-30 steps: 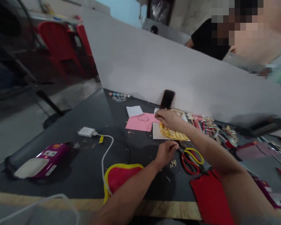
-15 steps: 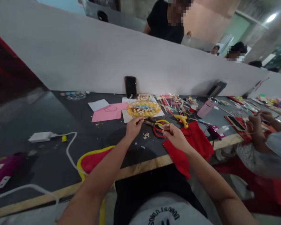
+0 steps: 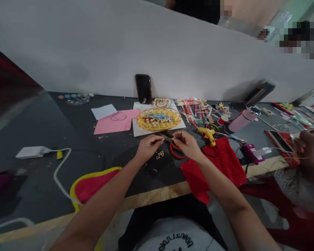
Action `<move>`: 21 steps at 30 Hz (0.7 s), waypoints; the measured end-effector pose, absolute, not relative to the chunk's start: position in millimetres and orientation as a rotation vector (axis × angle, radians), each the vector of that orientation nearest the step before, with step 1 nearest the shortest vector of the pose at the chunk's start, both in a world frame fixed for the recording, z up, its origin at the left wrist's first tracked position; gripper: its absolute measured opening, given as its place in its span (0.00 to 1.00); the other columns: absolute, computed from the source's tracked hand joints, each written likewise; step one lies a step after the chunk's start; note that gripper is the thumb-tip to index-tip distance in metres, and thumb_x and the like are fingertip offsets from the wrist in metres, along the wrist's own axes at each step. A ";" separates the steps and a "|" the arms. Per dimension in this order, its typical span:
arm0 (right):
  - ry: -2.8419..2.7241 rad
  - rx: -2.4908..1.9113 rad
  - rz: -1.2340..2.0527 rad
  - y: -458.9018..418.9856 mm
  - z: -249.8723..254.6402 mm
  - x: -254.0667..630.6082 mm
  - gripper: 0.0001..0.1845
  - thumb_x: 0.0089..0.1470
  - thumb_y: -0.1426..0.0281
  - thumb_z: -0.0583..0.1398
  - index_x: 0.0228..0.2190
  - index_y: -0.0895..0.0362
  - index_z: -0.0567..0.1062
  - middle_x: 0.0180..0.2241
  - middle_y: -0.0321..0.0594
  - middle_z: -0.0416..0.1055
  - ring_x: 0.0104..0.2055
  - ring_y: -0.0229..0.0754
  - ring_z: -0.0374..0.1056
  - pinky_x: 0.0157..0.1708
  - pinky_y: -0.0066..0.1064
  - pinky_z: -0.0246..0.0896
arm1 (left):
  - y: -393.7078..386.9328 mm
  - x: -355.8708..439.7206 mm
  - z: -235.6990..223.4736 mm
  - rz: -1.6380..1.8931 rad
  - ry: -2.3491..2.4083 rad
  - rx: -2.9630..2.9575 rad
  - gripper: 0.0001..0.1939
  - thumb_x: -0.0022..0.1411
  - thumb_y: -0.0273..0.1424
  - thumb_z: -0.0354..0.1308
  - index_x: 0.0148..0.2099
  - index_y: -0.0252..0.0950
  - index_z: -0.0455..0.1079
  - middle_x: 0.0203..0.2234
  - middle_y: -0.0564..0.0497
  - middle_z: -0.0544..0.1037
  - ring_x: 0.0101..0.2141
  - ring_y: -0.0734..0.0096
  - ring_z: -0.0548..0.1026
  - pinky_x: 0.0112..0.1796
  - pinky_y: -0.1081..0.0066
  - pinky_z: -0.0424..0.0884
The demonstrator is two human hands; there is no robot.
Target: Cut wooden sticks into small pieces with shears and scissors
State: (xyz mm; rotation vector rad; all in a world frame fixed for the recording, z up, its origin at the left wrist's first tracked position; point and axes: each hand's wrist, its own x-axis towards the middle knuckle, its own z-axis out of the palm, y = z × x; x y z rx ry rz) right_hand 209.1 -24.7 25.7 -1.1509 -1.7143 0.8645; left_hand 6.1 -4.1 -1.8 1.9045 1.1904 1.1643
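Note:
My left hand [image 3: 148, 147] and my right hand [image 3: 185, 142] are close together over the dark table [image 3: 42, 129], both pinched, fingertips almost meeting. What they pinch is too small to make out. A small heap of pale beads [image 3: 160, 154] lies just below them. Red-and-yellow-handled scissors [image 3: 176, 153] lie under my right hand. A yellow woven tray [image 3: 158, 119] holding beads sits just beyond, on white paper.
A phone [image 3: 143, 88] leans on the white partition. Pink paper [image 3: 114, 121], a charger with cable [image 3: 31, 152], a yellow glue gun [image 3: 208, 134], red cloth [image 3: 214, 167], a pink tumbler [image 3: 241, 120] and a red-yellow pad [image 3: 94, 183] lie about. Another person's hand [image 3: 310, 143] works at right.
The view swung right and downward. My right hand came back from the yellow tray toward my left hand, and both now pinch close together above the beads.

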 end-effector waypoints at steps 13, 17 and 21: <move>-1.916 -1.131 0.609 -18.3 -11.9 197.4 0.06 0.57 0.70 0.55 0.37 0.52 0.71 0.37 0.44 0.75 0.43 0.46 0.71 0.45 0.41 0.68 | 3.6 -0.8 -14.4 0.894 1.163 2.357 0.07 0.60 0.29 0.57 0.39 0.39 0.76 0.32 0.49 0.81 0.34 0.65 0.75 0.38 0.66 0.70; -1.955 -1.134 0.555 -19.0 -12.7 196.6 0.07 0.58 0.72 0.55 0.38 0.51 0.71 0.38 0.44 0.76 0.43 0.46 0.72 0.44 0.41 0.69 | 2.1 0.0 -11.7 0.977 1.117 2.362 0.07 0.60 0.30 0.58 0.41 0.39 0.76 0.34 0.48 0.81 0.36 0.64 0.75 0.40 0.64 0.69; -1.979 -1.109 0.533 -19.9 -15.3 193.7 0.09 0.58 0.73 0.55 0.41 0.52 0.70 0.39 0.45 0.76 0.42 0.47 0.72 0.44 0.42 0.70 | -2.1 3.3 -6.7 1.050 1.085 2.313 0.05 0.61 0.30 0.58 0.38 0.38 0.75 0.33 0.48 0.81 0.36 0.66 0.75 0.40 0.64 0.69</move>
